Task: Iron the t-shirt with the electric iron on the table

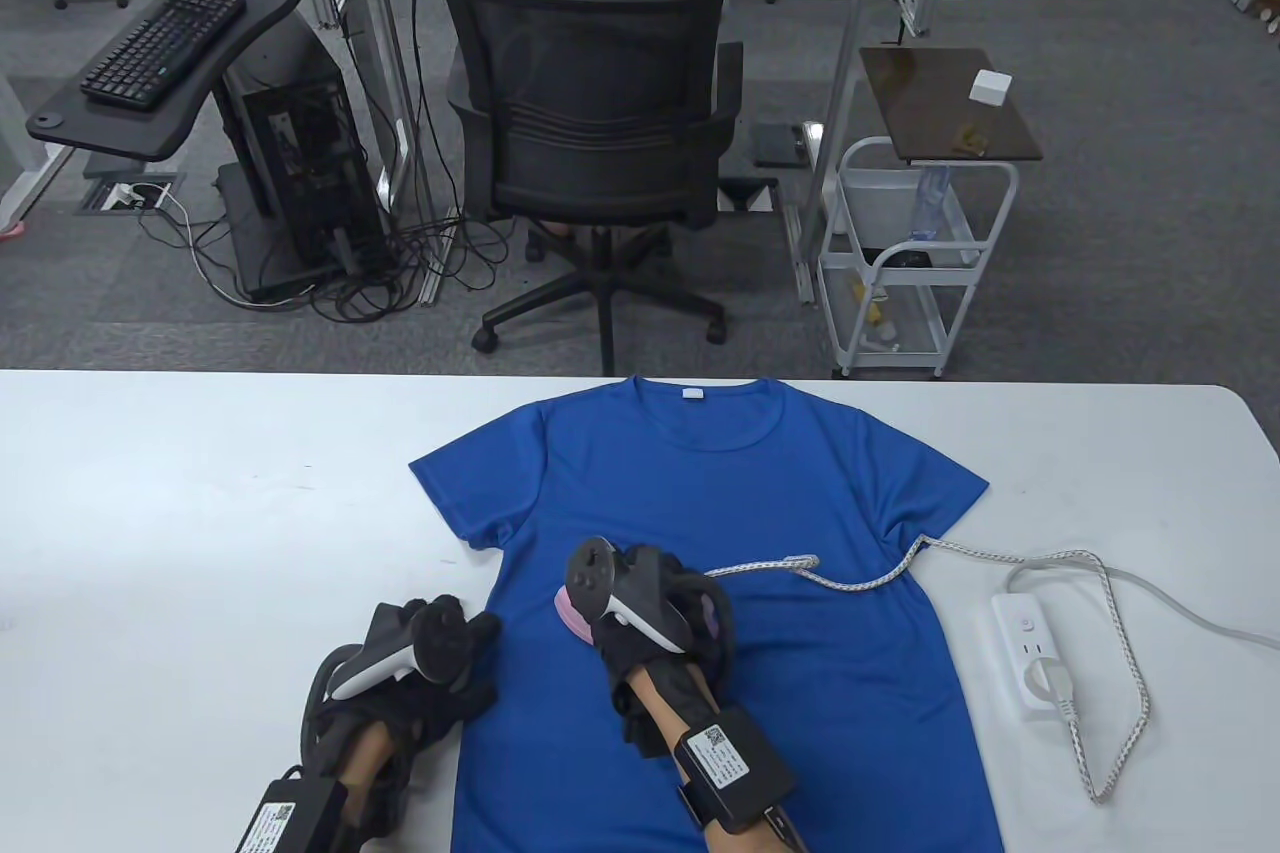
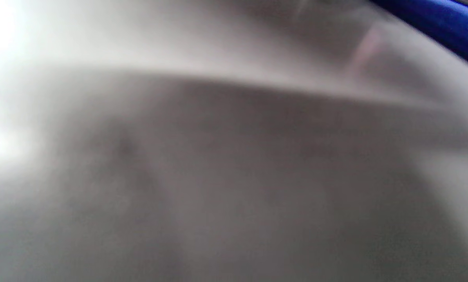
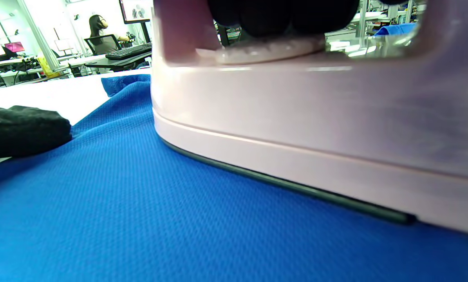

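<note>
A blue t-shirt [image 1: 720, 593] lies spread flat on the white table [image 1: 200, 513], collar at the far side. My right hand [image 1: 668, 609] grips the handle of a pale pink electric iron [image 1: 571, 615] that stands sole-down on the shirt's left middle. In the right wrist view the iron [image 3: 304, 117] fills the frame, its sole flat on the shirt [image 3: 140, 219], with my gloved fingers [image 3: 280, 15] curled round the handle. My left hand [image 1: 462, 655] rests at the shirt's left edge, fingers [image 3: 22, 129] lying flat on the cloth. The left wrist view is blurred, showing only grey table and a strip of shirt [image 2: 449, 19].
The iron's braided cord [image 1: 860, 581] runs right across the shirt, loops on the table and plugs into a white power strip [image 1: 1030, 658]. Beyond the table's far edge are an office chair with a seated person [image 1: 600, 123] and a white cart [image 1: 915, 253].
</note>
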`<state>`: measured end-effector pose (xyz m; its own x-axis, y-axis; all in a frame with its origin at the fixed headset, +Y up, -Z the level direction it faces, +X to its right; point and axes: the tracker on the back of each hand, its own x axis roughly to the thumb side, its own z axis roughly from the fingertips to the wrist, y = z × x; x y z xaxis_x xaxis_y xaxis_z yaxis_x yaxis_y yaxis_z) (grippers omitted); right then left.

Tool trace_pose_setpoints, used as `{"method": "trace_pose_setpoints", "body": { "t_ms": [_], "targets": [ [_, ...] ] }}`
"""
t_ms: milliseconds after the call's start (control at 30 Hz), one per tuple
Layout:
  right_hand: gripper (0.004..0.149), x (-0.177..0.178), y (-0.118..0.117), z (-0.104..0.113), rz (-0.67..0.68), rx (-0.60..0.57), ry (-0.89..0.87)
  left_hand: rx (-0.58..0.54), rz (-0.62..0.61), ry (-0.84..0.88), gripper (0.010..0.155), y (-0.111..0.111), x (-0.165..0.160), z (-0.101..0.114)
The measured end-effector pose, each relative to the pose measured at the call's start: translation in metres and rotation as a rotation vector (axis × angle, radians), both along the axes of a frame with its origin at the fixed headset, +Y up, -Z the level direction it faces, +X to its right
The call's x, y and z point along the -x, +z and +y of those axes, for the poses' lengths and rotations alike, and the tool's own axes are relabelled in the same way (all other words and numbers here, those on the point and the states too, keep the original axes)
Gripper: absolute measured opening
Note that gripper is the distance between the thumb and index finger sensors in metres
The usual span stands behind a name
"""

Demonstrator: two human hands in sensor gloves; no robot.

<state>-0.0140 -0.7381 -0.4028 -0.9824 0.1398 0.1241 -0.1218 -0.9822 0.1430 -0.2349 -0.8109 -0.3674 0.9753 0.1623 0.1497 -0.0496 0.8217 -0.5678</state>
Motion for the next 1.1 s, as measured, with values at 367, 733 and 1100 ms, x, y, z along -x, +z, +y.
{"method": "trace_pose_setpoints", "body": {
  "t_ms": [367,733,1100],
  "targets": [
    [0.067,-0.014,0.038,-0.001,0.158,0.027,0.031,0.004,0.001,0.000,0.075,0.000,-0.001,0.000],
    [0.067,-0.035,0.074,-0.001,0.262,0.056,0.028,0.003,0.003,0.006,0.075,0.000,-0.001,-0.001],
    [0.066,-0.034,0.065,0.000,0.201,0.062,0.035,0.007,-0.003,0.001,0.072,0.000,-0.001,-0.001]
  ]
}}
